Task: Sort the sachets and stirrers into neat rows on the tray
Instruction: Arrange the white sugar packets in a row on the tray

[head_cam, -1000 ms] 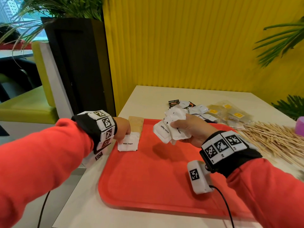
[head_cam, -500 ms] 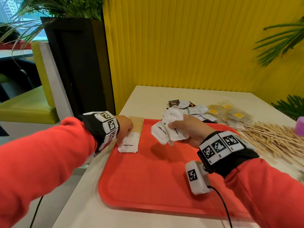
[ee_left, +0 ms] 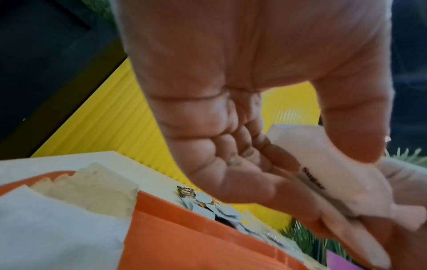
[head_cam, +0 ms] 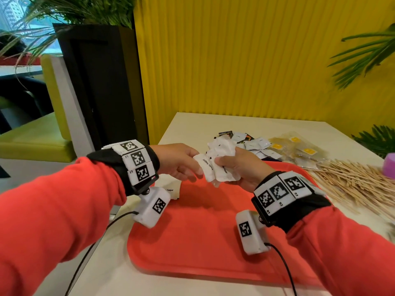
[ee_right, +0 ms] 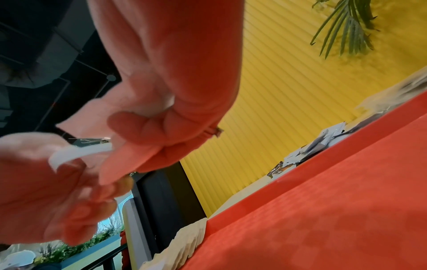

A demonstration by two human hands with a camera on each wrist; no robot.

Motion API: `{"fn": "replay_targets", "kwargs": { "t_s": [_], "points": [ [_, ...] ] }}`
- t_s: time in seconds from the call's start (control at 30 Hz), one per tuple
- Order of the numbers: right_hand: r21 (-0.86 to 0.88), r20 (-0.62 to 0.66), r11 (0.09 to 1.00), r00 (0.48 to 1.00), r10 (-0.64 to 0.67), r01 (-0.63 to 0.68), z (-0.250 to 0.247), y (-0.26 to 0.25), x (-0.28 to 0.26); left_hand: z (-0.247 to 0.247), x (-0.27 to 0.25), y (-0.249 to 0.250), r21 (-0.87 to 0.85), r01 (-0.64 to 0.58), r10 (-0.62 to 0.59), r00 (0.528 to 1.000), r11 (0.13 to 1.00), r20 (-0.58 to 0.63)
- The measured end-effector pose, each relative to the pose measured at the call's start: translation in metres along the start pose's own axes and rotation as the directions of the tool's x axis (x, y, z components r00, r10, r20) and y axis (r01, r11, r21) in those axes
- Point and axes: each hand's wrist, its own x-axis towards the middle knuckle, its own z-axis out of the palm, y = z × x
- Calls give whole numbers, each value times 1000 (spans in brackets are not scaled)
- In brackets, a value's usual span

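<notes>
My right hand (head_cam: pixel 223 167) grips a bunch of white sugar sachets (head_cam: pixel 221 146) above the far part of the red tray (head_cam: pixel 203 231). Reaching across, my left hand (head_cam: pixel 197 167) pinches the front sachet (head_cam: pixel 205 167) of that bunch between thumb and fingers; the left wrist view shows this sachet (ee_left: pixel 323 169) under the thumb. One white sugar sachet (head_cam: pixel 170 189) lies flat at the tray's far-left corner, partly hidden by my left wrist. A brown sachet (ee_left: pixel 92 188) lies just beyond it. The wooden stirrers (head_cam: pixel 352 184) sit in a loose pile on the table right of the tray.
Loose sachets (head_cam: pixel 252 144) and clear packets with yellow tags (head_cam: pixel 299 150) lie on the table beyond the tray. A purple object (head_cam: pixel 390 165) stands at the right edge. A black planter (head_cam: pixel 100 86) and yellow wall border the table. Wrist-camera cables trail over the tray's near side.
My left hand let go of the sachet lying on the tray, rose and moved right to the bunch, where it now pinches the front sachet. The right hand barely moved.
</notes>
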Motion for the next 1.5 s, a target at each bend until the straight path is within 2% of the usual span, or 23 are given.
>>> {"fn": "replay_targets", "kwargs": {
  "t_s": [0.1, 0.27, 0.37, 0.43, 0.5, 0.57, 0.63, 0.7, 0.83, 0.97, 1.23, 1.3, 1.37, 1.43, 1.5],
  "points": [
    [0, -35, 1000, 999, 2, -2, -3, -1, 1, -1, -4, 4, -120, -20, 16, 999, 993, -40],
    [2, -92, 1000, 996, -1, 1, -3, 0, 6, 3, -1, 6, -78, -76, 60, 980, 994, -189],
    [4, -146, 1000, 989, 4, -3, -8, 0, 7, -2, -3, 8, -148, -155, 93, 930, 977, -356],
    [-2, -168, 1000, 986, 10, -10, -13, 1, 6, -9, -7, 9, -126, -172, 104, 899, 977, -425],
    [-7, -182, 1000, 983, 16, -18, -18, 2, 4, -15, -9, 7, -8, -118, 105, 906, 993, -411],
    [-3, -189, 1000, 982, 23, -24, -20, 3, 3, -18, -8, -2, 241, 5, 79, 937, 970, -339],
    [-5, -188, 1000, 982, 26, -27, -21, 3, 2, -18, -5, -15, 503, 117, 19, 966, 857, -258],
    [-9, -182, 999, 983, 28, -31, -20, 2, 2, -18, 0, -28, 653, 177, -41, 975, 736, -218],
    [-24, -150, 999, 988, 29, -33, -17, 1, 1, -21, 6, -39, 738, 255, -133, 966, 624, -221],
    [-37, -115, 999, 993, 30, -35, -16, 1, 0, -19, 9, -41, 815, 273, -156, 962, 510, -224],
    [-57, -64, 997, 996, 54, -58, -13, 5, 2, -12, 9, -36, 865, 264, -116, 964, 426, -237],
    [-49, -70, 997, 996, 57, -60, -12, 6, 2, -11, 7, -30, 842, 254, -57, 964, 477, -258],
    [-35, -73, 998, 996, 56, -59, -13, 6, 3, -10, 5, -21, 747, 176, 48, 963, 641, -267],
    [-50, -65, 997, 997, 52, -55, -13, 6, 4, -4, 4, -9, 560, 58, 112, 958, 826, -264],
    [-70, -27, 996, 998, 53, -55, -11, 5, 4, 6, 5, 2, 296, -30, 110, 960, 955, -257]
  ]
}}
